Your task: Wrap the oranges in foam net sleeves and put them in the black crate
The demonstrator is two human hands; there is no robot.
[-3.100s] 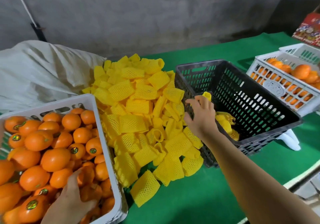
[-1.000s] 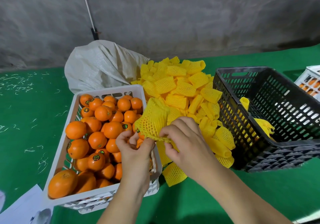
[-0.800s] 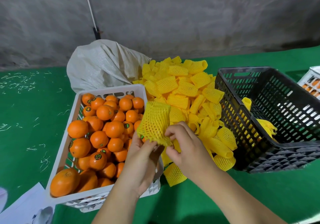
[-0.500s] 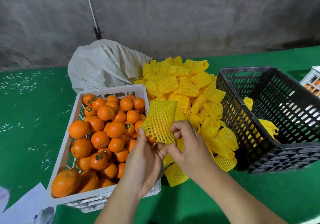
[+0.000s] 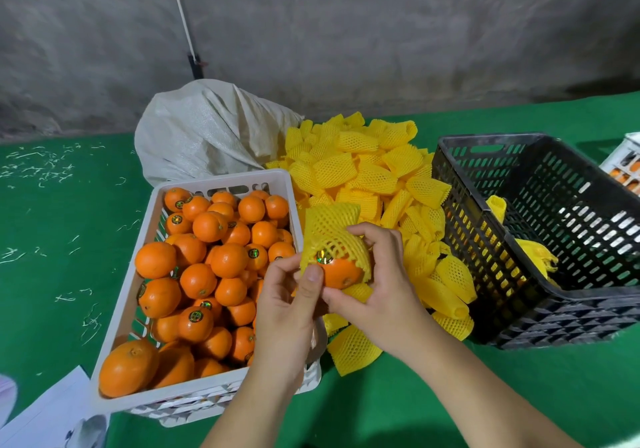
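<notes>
- Head view, hands: the left hand (image 5: 289, 304) and the right hand (image 5: 382, 286) meet over the near right corner of the white crate (image 5: 133, 295), both working on 1 orange (image 5: 341, 272).
- Head view, task item: a yellow sleeve (image 5: 329, 229) covers the upper part of that orange; the lower front of the fruit and its sticker are bare. The slack end of the sleeve stands up above the fruit.
- Head view, grip: the left fingers (image 5: 313, 276) are clamped on the sleeve's lower edge at the front of the orange; the right fingers are closed round the far side of the sleeve and the fruit.
- Head view, supplies: the white crate holds many bare oranges; the pile of sleeves (image 5: 377, 188) lies on the green surface (image 5: 62, 240) between the 2 crates, beside a grey sack (image 5: 207, 132).
- Head view, destination: the black crate (image 5: 540, 233) stands to the right and holds a few yellow wrapped items, so most of the packing appears to remain.
- Judgement, step in hand: sleeving 1 orange, partly done.
- Judgement, next move: the sleeve edge needs drawing down over the bare part while the other hand steadies the fruit; then a carry right, over the pile, into the black crate.
</notes>
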